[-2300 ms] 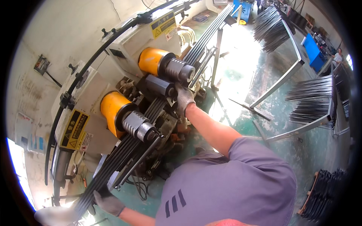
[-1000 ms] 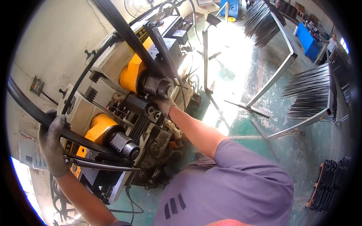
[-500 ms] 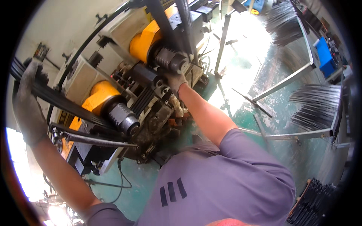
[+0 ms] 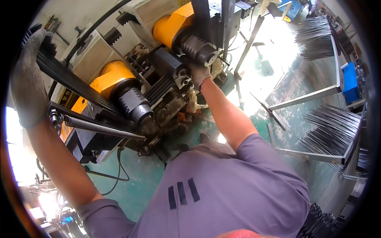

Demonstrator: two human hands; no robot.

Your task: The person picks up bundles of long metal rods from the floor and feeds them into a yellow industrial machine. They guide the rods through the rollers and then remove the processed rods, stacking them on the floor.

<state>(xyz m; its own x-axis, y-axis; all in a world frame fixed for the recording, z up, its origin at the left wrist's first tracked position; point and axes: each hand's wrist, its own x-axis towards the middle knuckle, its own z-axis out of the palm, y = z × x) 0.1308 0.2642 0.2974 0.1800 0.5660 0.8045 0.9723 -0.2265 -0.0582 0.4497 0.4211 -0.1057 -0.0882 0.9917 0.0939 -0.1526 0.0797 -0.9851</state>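
Note:
My left hand [image 4: 27, 79], in a grey glove, is raised at the far left and grips the end of a bundle of long black bars [image 4: 75, 85]. The bundle runs down to the right into a bending machine [image 4: 131, 79] with two yellow-housed ribbed rollers. My gloved right hand [image 4: 199, 75] rests on the machine's middle, beside the upper ribbed roller [image 4: 198, 47], touching the bars clamped there. A second length of the black bars [image 4: 202, 16] rises steeply from that roller toward the top edge.
A long coil spring [image 4: 99, 127] lies across the machine's lower left. Metal racks holding several thin dark rods [image 4: 329, 135] stand to the right on the green floor [image 4: 278, 99]. A stack of bent black parts [image 4: 321, 224] sits at the lower right. A cable [image 4: 115, 178] trails below the machine.
The bars, straight at first, have been bent upward on both sides. My left hand rose with its end from low left to high left. My right hand stayed at the machine's middle.

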